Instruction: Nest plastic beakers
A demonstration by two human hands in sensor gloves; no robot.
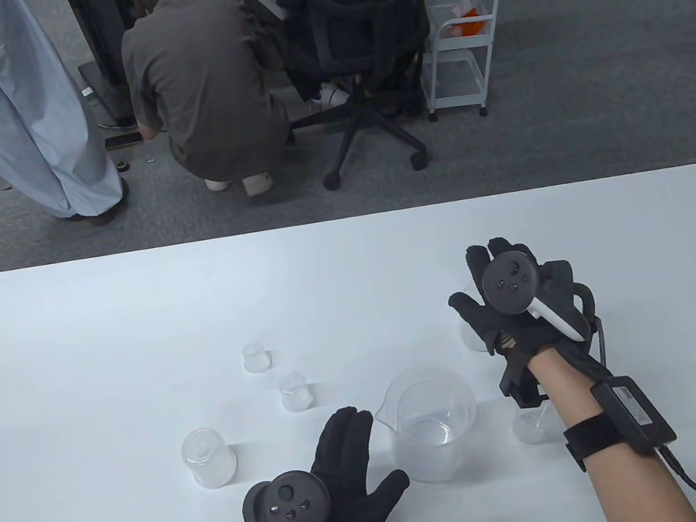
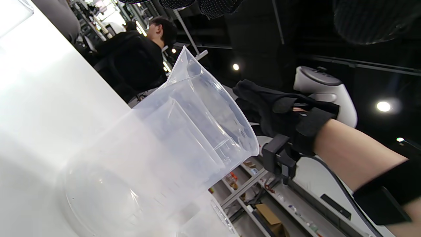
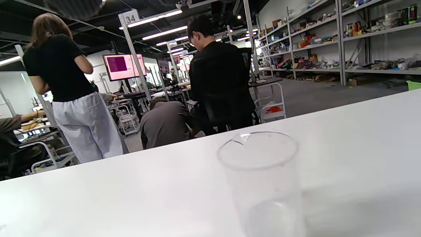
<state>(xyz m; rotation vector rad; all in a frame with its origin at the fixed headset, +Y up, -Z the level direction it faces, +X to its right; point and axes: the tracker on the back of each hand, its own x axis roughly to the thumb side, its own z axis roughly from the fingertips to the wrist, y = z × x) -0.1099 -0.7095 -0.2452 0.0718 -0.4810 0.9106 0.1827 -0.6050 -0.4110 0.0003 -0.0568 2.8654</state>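
The largest clear beaker stood upright near the table's middle, spout to the left. Left of it, three smaller clear beakers sat apart, seemingly upside down. Another beaker stood upright farther right, and one more was partly hidden nearer.

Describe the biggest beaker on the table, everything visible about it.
The large beaker is clear, slightly frosted plastic with a pouring spout on its flared rim and faint graduation marks on its wall. It stands upright, mouth up, on the white table, between the two hands. Neither the left hand nor the right hand touches it.
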